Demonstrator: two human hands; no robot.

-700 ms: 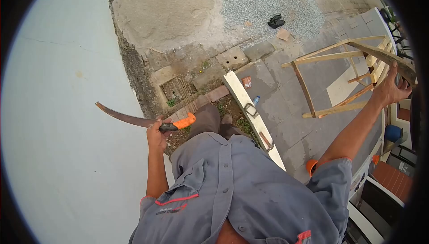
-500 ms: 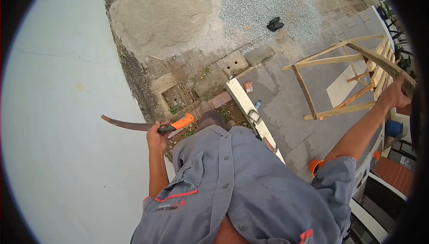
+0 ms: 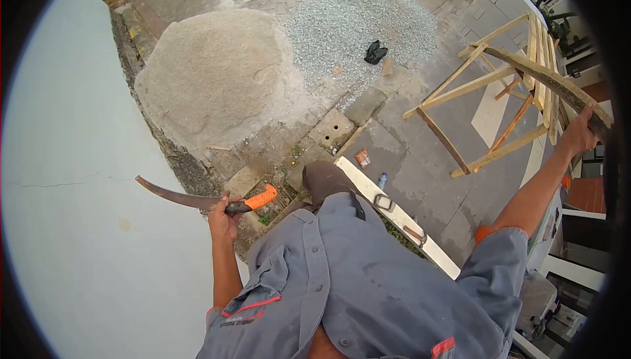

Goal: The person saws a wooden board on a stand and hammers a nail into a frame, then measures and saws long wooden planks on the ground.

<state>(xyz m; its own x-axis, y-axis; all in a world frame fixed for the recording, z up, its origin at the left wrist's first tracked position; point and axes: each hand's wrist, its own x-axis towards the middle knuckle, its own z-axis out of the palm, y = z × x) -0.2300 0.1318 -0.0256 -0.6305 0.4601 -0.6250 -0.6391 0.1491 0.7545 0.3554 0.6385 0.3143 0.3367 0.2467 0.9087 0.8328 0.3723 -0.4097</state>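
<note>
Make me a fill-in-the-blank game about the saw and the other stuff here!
The saw is in the person's ____ hand.
The tip of the saw's handle is coloured ____.
The other hand grips a board made of ____.
The bag on the gravel is coloured ____.

Missing words: left; orange; wood; black.

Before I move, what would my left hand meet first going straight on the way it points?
Past the curved pruning saw it holds, your left hand would probably meet the sand pile first, around the small stick near its edge, though depth is unclear.
</note>
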